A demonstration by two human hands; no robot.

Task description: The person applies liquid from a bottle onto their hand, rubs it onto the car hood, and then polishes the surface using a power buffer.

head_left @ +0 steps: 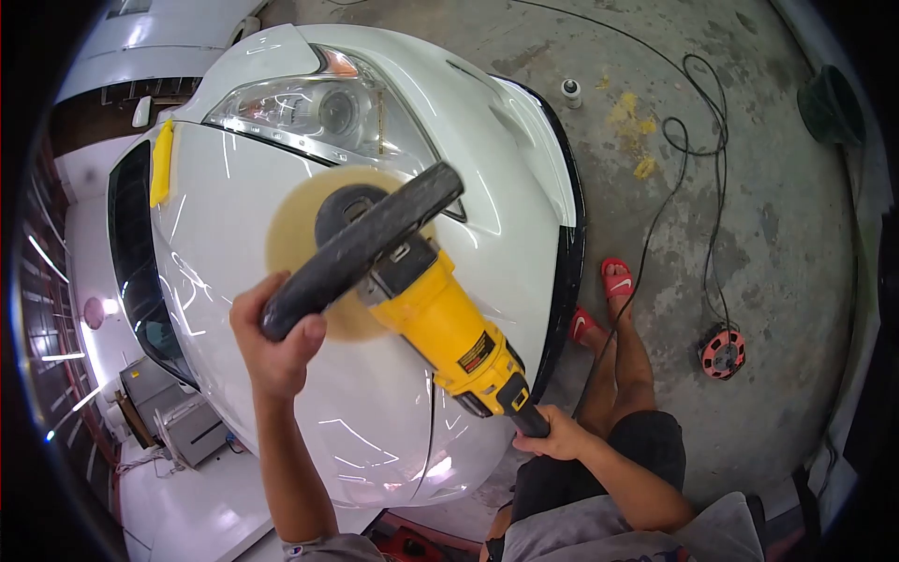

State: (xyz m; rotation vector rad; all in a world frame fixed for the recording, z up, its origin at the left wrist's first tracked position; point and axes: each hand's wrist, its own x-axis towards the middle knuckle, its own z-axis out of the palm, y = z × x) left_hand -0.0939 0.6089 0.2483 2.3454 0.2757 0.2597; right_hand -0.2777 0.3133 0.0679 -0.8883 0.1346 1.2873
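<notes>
A yellow and black car polisher (pixel 449 323) lies across the white car's hood (pixel 234 201). Its round tan pad (pixel 290 229) rests on the paint close to the headlight (pixel 328 108), and the pad's outline looks blurred. My left hand (pixel 272 332) is wrapped round one end of the black front handle. Further back, my right hand (pixel 554 434) grips the polisher's black rear end, where the cord comes out. The middle of the pad is hidden behind the tool's head and handle.
A black cord (pixel 655 201) loops over the concrete floor to a red cord reel (pixel 722 352). A white bottle (pixel 571 91) stands near yellow stains. There is a dark bucket (pixel 830 105) at the right and a yellow cloth (pixel 162 167) by the windshield.
</notes>
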